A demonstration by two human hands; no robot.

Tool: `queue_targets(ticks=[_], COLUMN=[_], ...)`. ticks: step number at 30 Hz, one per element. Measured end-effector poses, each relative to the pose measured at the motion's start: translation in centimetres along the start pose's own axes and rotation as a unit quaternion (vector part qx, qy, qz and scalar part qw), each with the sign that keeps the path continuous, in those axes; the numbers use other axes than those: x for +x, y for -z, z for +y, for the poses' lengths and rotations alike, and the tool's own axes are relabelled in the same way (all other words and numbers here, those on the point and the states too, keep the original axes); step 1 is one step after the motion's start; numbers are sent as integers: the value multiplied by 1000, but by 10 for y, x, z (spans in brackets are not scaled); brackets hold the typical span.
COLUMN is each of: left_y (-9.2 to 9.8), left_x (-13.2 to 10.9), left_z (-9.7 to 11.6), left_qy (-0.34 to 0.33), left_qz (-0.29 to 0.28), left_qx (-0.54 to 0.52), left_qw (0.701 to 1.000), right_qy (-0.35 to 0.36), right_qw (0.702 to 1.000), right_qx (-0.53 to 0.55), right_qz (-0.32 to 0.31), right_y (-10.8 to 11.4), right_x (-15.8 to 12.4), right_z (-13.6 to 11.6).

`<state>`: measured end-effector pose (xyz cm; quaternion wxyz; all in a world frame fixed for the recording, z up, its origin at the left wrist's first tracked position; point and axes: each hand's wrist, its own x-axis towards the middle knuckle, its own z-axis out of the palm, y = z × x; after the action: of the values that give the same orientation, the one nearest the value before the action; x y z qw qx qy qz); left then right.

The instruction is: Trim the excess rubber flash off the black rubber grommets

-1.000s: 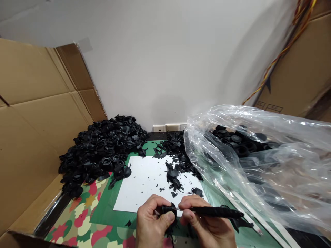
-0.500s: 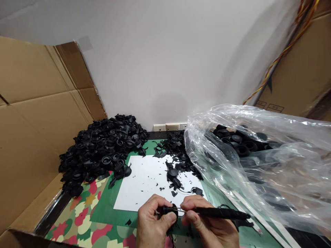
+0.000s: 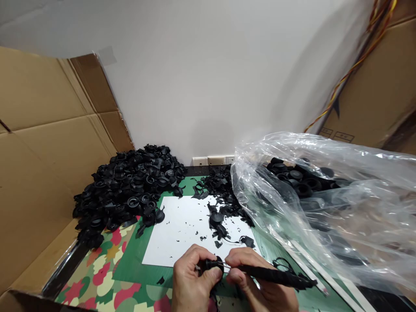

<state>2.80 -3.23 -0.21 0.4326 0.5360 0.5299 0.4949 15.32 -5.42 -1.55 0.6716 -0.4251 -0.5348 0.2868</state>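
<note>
My left hand (image 3: 191, 277) pinches a small round black rubber part (image 3: 218, 263) between thumb and fingers, low in the middle of the view. My right hand (image 3: 256, 290) is closed around a black-wrapped tool with thin metal prongs (image 3: 276, 276), its handle pointing right. The prongs meet the rubber part at its right side; whether they reach inside it I cannot tell. Beneath and beyond my hands lies a white sheet (image 3: 182, 225) with black rubber scraps (image 3: 218, 221) scattered on it.
At the left a heap of black rubber parts (image 3: 130, 186) leans toward a cardboard box wall (image 3: 58, 130). A clear plastic bag (image 3: 354, 208) holding round black parts (image 3: 303, 188) fills the right. More scraps (image 3: 217, 180) lie at the back by the wall sockets (image 3: 216, 160). A green mat (image 3: 130, 260) is underneath.
The tool's handle has tilted slightly, its far end lower, and my right hand has shifted a little left. My left hand keeps its pinch on the rubber part.
</note>
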Motion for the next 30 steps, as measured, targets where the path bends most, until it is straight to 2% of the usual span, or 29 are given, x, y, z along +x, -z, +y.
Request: queue_targets(ticks=[7,13,17,20,23,25,30], left_y=[-1,-3,0,4,6,5,4], left_x=[0,-2,-3,-1,2,2,2], left_z=[1,0,0,1,1,1,2], left_qy=[-27,-14,-5,9,30,34,28], left_qz=[2,-8,-17,2,6,4,3], left_qx=[11,-11,-26,-20,-29,-37,-37], left_qw=[1000,1000,1000,1000,999,999,999], right_qy=[-3,72,113,38,-66,-80,-62], right_qw=[1000,988,985,993,994,994,995], right_qx=[-27,-136,-124,-74,-17,21,77], right_qz=[-10,7,45,88,89,76,34], right_y=[-2,-5,2,10,13,13,5], right_x=[-4,-8,1,6,7,6,2], right_z=[8,11,16,16,11,7,6])
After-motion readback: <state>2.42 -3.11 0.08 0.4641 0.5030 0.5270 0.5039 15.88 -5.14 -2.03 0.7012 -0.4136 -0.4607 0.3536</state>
